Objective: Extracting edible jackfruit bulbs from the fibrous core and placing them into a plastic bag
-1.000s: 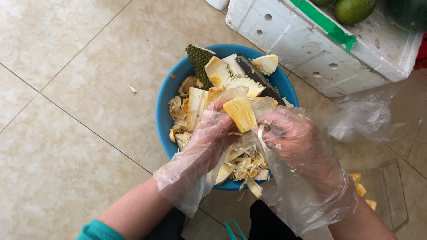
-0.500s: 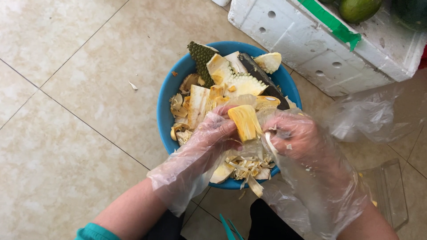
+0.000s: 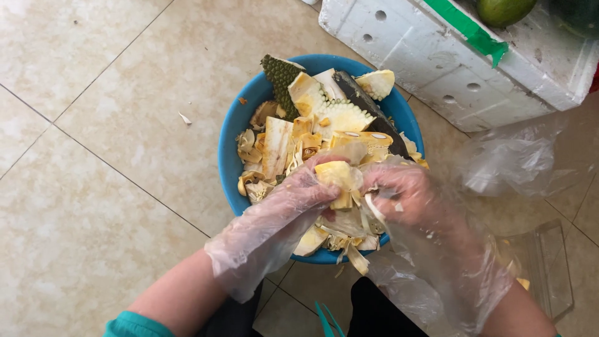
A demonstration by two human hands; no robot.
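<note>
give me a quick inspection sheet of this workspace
surface: beige tiled floor, one small scrap lying on it
job's things: yellow fruit piece held over blue basin of rinds and peelings
clutter: loose clear plastic bag; clear plastic box at right
hands: left hand and right hand, both in thin clear gloves, fingers on the fruit piece
cables: nothing seen
surroundings: white foam box with green tape, green fruit on top
</note>
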